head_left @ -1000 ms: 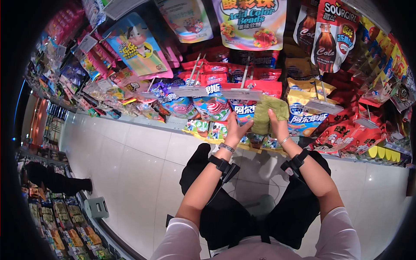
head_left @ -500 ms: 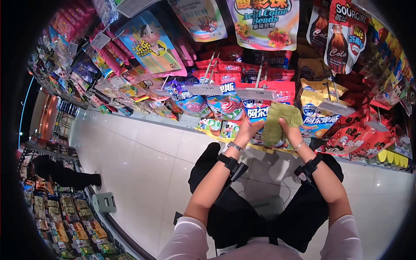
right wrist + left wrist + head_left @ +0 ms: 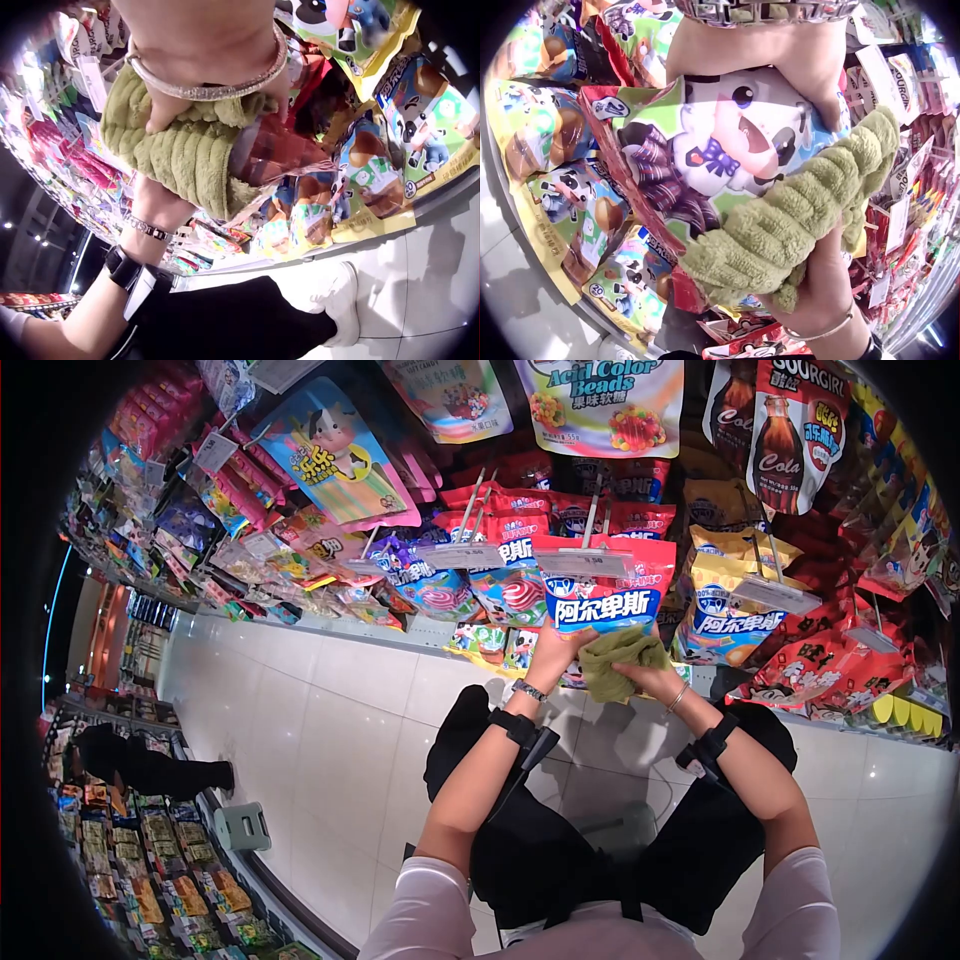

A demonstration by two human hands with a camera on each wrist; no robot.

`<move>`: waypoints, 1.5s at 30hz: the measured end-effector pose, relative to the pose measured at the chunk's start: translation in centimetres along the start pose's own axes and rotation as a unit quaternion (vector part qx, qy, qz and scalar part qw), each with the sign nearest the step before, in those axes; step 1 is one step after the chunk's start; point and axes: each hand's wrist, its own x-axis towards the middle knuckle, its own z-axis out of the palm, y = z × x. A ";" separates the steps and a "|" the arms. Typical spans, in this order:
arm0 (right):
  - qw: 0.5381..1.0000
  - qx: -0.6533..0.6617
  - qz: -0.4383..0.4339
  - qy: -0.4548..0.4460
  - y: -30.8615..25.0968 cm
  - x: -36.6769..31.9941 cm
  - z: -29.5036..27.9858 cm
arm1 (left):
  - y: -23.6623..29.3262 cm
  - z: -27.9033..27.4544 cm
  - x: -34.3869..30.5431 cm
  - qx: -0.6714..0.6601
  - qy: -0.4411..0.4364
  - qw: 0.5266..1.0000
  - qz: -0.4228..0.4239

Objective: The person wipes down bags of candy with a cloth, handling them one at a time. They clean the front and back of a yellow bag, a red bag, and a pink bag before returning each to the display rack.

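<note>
A red-topped candy bag (image 3: 605,605) with white lettering on blue hangs at a shelf hook, its front tilted upward. My left hand (image 3: 552,658) grips its lower left edge; in the left wrist view the thumb lies along the bag's printed cow side (image 3: 735,124), the other fingers hidden behind. A fluffy, ribbed green cloth (image 3: 612,665) is bunched in my right hand (image 3: 655,682), below the lettering. Seen from the left wrist, the cloth lies across the bag's cow picture. From the right wrist, my right thumb presses into the folds beside the bag's reddish clear end (image 3: 281,154).
Hooks with price tags (image 3: 585,562) jut out above the bag. Yellow candy bags (image 3: 735,620) hang to the right, purple ones (image 3: 430,590) to the left. Small cow-print bags (image 3: 570,206) line the bottom shelf. A grey-green stool (image 3: 242,827) stands on the tiled floor at left.
The cloth has moved down and left from the bag's right front and is now more bunched up. The bag's lettering has tilted up into fuller view. Both hands stay at the bag.
</note>
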 end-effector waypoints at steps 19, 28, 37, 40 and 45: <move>0.953 0.030 -0.182 0.239 -6.8 2.4 0.2 | 2.6 1.2 -3.1 0.199 0.064 0.976 0.057; 0.929 0.032 -0.186 0.318 -6.5 5.3 0.5 | 3.5 2.1 -3.1 0.186 0.093 0.977 0.054; 0.964 -0.191 0.103 0.153 -3.4 1.9 0.1 | 1.4 0.3 -2.1 0.282 0.098 0.951 0.082; 0.978 -0.154 0.016 0.140 -2.1 1.3 0.0 | 1.6 0.7 -1.7 0.278 0.111 0.947 0.113; 0.997 -0.016 -0.024 0.065 -1.2 0.4 0.7 | 1.3 0.6 -0.6 0.263 0.119 0.952 0.100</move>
